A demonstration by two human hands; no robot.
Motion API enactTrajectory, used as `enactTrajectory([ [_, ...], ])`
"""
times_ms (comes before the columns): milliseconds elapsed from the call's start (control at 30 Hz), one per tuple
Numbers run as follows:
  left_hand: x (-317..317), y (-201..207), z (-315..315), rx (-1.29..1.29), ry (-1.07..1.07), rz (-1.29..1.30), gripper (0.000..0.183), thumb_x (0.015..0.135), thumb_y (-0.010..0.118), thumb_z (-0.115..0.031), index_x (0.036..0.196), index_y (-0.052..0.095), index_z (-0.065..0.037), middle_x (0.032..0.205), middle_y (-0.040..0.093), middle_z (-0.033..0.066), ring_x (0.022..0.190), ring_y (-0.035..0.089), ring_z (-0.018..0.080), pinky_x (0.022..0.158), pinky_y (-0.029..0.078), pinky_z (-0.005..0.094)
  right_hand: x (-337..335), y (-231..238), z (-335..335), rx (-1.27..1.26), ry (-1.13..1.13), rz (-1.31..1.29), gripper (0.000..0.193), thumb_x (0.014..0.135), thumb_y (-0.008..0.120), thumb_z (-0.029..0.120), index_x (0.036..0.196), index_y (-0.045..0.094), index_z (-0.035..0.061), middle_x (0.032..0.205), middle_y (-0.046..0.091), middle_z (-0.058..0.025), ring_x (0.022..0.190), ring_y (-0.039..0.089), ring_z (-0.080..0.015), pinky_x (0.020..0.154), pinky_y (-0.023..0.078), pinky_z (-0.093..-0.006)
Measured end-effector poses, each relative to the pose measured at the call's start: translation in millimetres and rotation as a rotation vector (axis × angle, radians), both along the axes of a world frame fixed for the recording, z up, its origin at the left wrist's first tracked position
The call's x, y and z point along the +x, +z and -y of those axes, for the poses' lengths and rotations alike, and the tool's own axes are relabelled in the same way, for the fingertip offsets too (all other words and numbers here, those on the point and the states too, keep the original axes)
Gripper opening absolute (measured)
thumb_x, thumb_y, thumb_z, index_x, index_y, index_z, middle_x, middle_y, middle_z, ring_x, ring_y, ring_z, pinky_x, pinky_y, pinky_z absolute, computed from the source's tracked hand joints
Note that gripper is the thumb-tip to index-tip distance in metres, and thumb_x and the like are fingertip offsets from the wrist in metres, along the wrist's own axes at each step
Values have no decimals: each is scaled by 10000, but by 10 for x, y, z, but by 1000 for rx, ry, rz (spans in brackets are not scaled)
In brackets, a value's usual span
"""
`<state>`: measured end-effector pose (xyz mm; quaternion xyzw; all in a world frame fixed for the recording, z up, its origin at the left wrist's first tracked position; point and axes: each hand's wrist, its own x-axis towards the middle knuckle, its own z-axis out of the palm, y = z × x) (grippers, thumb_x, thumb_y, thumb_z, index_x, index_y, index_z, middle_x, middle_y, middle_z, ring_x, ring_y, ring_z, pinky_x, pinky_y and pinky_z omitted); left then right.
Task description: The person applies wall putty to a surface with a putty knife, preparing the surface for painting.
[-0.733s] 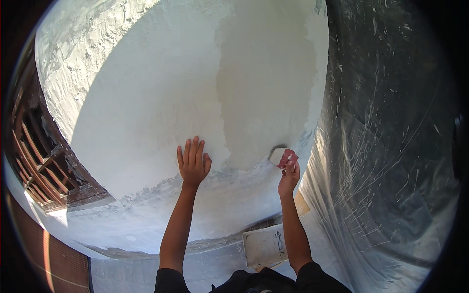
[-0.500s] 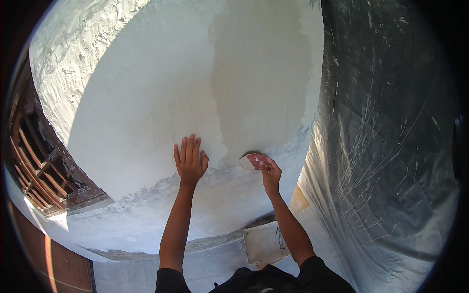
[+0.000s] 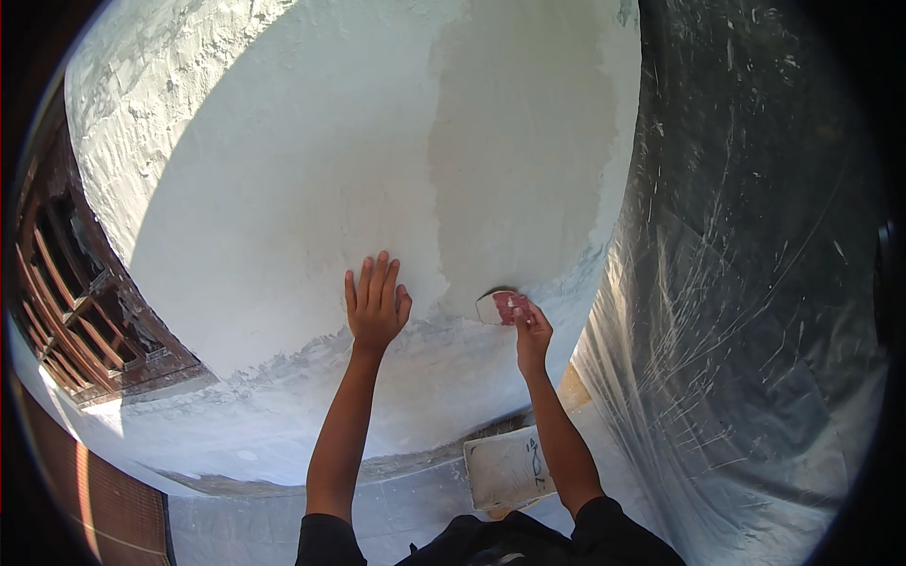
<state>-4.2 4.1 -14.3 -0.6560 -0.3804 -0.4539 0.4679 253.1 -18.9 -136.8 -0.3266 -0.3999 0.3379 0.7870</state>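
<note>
A pale plastered wall (image 3: 283,208) fills most of the view, with a darker grey, damp-looking patch (image 3: 524,141) right of its middle. My left hand (image 3: 377,307) rests flat against the pale surface, fingers stretched upward and thumb apart. Just below the dark patch, my right hand (image 3: 534,335) pinches a flat reddish scraper-like piece (image 3: 503,307) with white smears by its right side. Its face lies at or very close to the wall, and a dark shadow curves along its upper edge. My fingers partly hide its lower right corner.
At the left is a brown wooden window grille (image 3: 80,292). Clear plastic sheeting (image 3: 679,377) and a dark, splattered cover (image 3: 755,141) hang at the right. A whitish, rectangular container (image 3: 505,469) with dark markings stands below my right forearm. Rough plaster (image 3: 179,66) covers the upper left.
The view has turned a little, so the wall sits slightly farther right. My left palm stays on about the same spot. The reddish piece has tilted slightly in my right hand.
</note>
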Motion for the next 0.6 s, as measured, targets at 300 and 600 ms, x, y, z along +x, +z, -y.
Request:
enactTrajectory([
  [300, 38, -1, 3, 11, -7, 9, 377, 858, 538, -193, 1215, 629, -116, 1380, 537, 37, 1330, 437, 221, 1133, 279, 462, 186, -128, 40, 34, -48, -128, 248, 948, 631, 211, 1139, 607, 55, 1039, 648, 3, 875, 547, -59, 760, 397, -238],
  [600, 42, -4, -1, -9, -41, -17, 415, 862, 552, -177, 1266, 577, -85, 1393, 515, 72, 1342, 419, 250, 1138, 261, 484, 259, -58, 54, -10, -129, -528, 259, 959, 616, 243, 1178, 583, 110, 1004, 617, 48, 783, 481, -61, 719, 351, -281],
])
